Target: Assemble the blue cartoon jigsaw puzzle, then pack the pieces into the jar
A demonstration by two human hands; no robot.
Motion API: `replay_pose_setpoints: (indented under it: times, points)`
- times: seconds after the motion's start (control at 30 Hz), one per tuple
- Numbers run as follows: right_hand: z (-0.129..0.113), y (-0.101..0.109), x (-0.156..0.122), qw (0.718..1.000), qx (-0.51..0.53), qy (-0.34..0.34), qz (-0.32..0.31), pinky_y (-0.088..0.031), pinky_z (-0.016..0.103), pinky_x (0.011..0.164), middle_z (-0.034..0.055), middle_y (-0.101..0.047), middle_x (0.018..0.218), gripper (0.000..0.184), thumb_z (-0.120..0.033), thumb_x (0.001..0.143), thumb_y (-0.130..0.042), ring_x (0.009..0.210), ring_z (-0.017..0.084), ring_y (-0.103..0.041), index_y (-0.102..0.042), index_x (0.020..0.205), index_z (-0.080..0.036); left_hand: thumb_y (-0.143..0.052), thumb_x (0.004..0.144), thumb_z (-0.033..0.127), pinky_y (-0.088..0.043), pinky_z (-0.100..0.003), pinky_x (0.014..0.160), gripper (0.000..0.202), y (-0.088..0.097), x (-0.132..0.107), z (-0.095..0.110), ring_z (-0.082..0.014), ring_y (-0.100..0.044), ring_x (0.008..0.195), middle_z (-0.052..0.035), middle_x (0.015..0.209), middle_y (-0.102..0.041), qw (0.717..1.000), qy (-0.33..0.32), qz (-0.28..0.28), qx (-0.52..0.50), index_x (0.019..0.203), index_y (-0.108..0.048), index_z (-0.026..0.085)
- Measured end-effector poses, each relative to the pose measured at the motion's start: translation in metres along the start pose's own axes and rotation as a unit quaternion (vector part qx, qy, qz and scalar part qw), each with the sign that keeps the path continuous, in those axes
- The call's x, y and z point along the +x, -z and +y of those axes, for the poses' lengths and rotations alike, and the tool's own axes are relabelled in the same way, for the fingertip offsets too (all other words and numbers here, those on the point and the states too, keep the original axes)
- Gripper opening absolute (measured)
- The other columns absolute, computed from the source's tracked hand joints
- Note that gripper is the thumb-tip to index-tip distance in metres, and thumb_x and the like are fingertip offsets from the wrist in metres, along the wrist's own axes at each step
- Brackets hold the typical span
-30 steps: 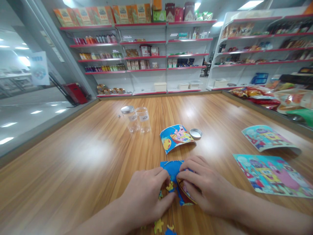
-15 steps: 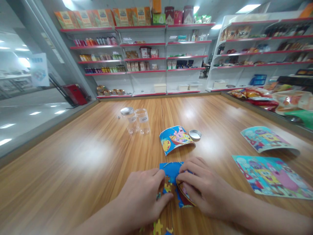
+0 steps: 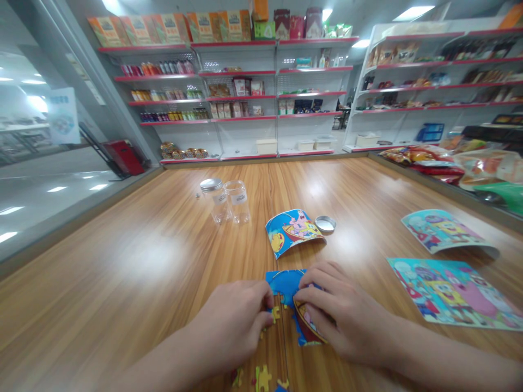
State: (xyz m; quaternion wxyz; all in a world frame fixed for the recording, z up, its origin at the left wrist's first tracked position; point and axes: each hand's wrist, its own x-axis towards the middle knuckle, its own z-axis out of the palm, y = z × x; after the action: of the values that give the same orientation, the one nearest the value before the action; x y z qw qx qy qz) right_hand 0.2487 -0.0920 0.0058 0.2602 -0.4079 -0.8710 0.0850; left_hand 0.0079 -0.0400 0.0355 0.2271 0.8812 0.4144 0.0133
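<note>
A partly joined jigsaw puzzle (image 3: 286,283) lies on the table before me, with blue areas and a brown boat showing. My right hand (image 3: 341,305) rests over its right side, fingers bent and slightly apart, covering part of the picture. To the left of the puzzle, my left hand (image 3: 241,318) pinches a yellow puzzle piece (image 3: 276,313) between thumb and fingers; the hand hides much of it. Nearer to me lie loose pieces: a yellow puzzle piece (image 3: 262,378) and a blue one (image 3: 281,385). Beyond the puzzle stands a curled picture sheet (image 3: 292,231) with a similar boat scene.
Two clear jars stand farther back, a lidded jar (image 3: 216,201) and an open jar (image 3: 237,202). A silver lid (image 3: 326,224) lies beside the curled sheet. At right are a flat cartoon picture (image 3: 453,294) and another curled sheet (image 3: 445,231). Stocked shelves (image 3: 237,98) line the back.
My left hand has shifted slightly left, away from the joined puzzle, and the yellow piece has moved with it. My right hand stays on the puzzle.
</note>
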Motion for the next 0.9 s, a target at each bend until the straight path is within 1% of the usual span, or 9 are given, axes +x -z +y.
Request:
replay_pose_setpoints:
  times: [0.13, 0.23, 0.4, 0.47, 0.57, 0.63, 0.73, 0.8, 0.9]
  points:
    - [0.0, 0.001, 0.0, 1.0, -0.003, -0.003, -0.007, -0.04, 0.046, 0.087, 0.0088, -0.06, 0.104, 0.02, -0.016, 0.098, -0.049, 0.095, 0.025, -0.051, -0.067, 0.106, -0.019, -0.058, 0.087, 0.024, -0.041, -0.031, 0.071, 0.007, 0.0, 0.001, -0.002, -0.0234, -0.066, 0.084, -0.0013, 0.089, -0.071, 1.0, -0.001, -0.003, -0.01, 0.092, -0.063, 0.023]
    - [-0.001, 0.002, 0.0, 1.0, -0.003, 0.002, -0.016, -0.04, 0.046, 0.087, 0.0094, -0.06, 0.107, 0.022, -0.016, 0.098, -0.049, 0.096, 0.025, -0.051, -0.068, 0.108, -0.02, -0.057, 0.087, 0.023, -0.041, -0.03, 0.07, 0.007, 0.003, 0.0, -0.002, -0.0224, -0.065, 0.083, -0.001, 0.088, -0.07, 1.0, -0.005, -0.011, -0.011, 0.091, -0.063, 0.022]
    - [0.0, 0.003, 0.0, 1.0, -0.003, 0.003, -0.02, -0.041, 0.047, 0.089, 0.0096, -0.06, 0.109, 0.023, -0.016, 0.098, -0.049, 0.098, 0.025, -0.051, -0.067, 0.111, -0.02, -0.061, 0.086, 0.02, -0.039, -0.027, 0.065, 0.004, 0.017, -0.002, 0.001, -0.0189, -0.065, 0.079, 0.0014, 0.087, -0.07, 0.999, -0.024, -0.028, 0.004, 0.087, -0.064, 0.023]
    - [0.0, 0.003, 0.0, 1.0, -0.004, 0.004, -0.017, -0.042, 0.047, 0.088, 0.01, -0.061, 0.109, 0.022, -0.016, 0.098, -0.05, 0.098, 0.026, -0.052, -0.068, 0.111, -0.021, -0.064, 0.085, 0.022, -0.037, -0.026, 0.061, 0.004, 0.024, -0.003, 0.001, -0.018, -0.064, 0.075, 0.002, 0.084, -0.07, 0.999, -0.025, -0.037, 0.014, 0.089, -0.064, 0.023]
    - [0.001, 0.002, 0.001, 1.0, 0.0, 0.012, -0.01, -0.043, 0.047, 0.088, 0.0099, -0.062, 0.109, 0.023, -0.015, 0.097, -0.051, 0.097, 0.025, -0.053, -0.068, 0.111, -0.021, -0.073, 0.081, 0.026, -0.035, -0.025, 0.059, 0.016, 0.034, -0.005, -0.005, -0.019, -0.066, 0.074, 0.0018, 0.083, -0.071, 0.997, -0.018, -0.056, 0.04, 0.094, -0.065, 0.023]
    - [0.002, 0.002, 0.001, 1.0, 0.001, 0.015, -0.006, -0.043, 0.046, 0.087, 0.0094, -0.063, 0.108, 0.024, -0.015, 0.097, -0.051, 0.097, 0.025, -0.054, -0.069, 0.111, -0.022, -0.078, 0.078, 0.028, -0.035, -0.026, 0.059, 0.018, 0.038, -0.007, -0.01, -0.0207, -0.067, 0.077, 0.0015, 0.084, -0.072, 0.995, -0.02, -0.077, 0.065, 0.092, -0.067, 0.023]
    - [0.002, 0.001, 0.001, 1.0, -0.004, 0.016, -0.001, -0.044, 0.046, 0.088, 0.0093, -0.063, 0.109, 0.023, -0.015, 0.096, -0.052, 0.097, 0.025, -0.056, -0.069, 0.109, -0.022, -0.082, 0.077, 0.027, -0.033, -0.028, 0.058, 0.016, 0.042, -0.011, -0.012, -0.0219, -0.069, 0.077, 0.0014, 0.082, -0.073, 0.989, -0.042, -0.1, 0.1, 0.085, -0.069, 0.023]
    - [0.002, 0.001, 0.001, 1.0, -0.002, 0.019, 0.001, -0.044, 0.046, 0.088, 0.0093, -0.063, 0.109, 0.024, -0.015, 0.096, -0.052, 0.097, 0.025, -0.056, -0.069, 0.11, -0.022, -0.083, 0.077, 0.028, -0.032, -0.028, 0.056, 0.016, 0.04, -0.014, -0.006, -0.0214, -0.069, 0.074, 0.0013, 0.079, -0.073, 0.986, -0.072, -0.111, 0.1, 0.083, -0.07, 0.022]
    - [0.003, 0.0, 0.001, 1.0, 0.002, 0.023, 0.007, -0.044, 0.047, 0.088, 0.0092, -0.063, 0.109, 0.025, -0.013, 0.096, -0.051, 0.098, 0.025, -0.056, -0.069, 0.112, -0.022, -0.087, 0.074, 0.033, -0.034, -0.029, 0.055, 0.022, 0.033, -0.018, 0.006, -0.021, -0.069, 0.073, 0.0005, 0.078, -0.073, 0.981, -0.13, -0.128, 0.071, 0.082, -0.07, 0.022]
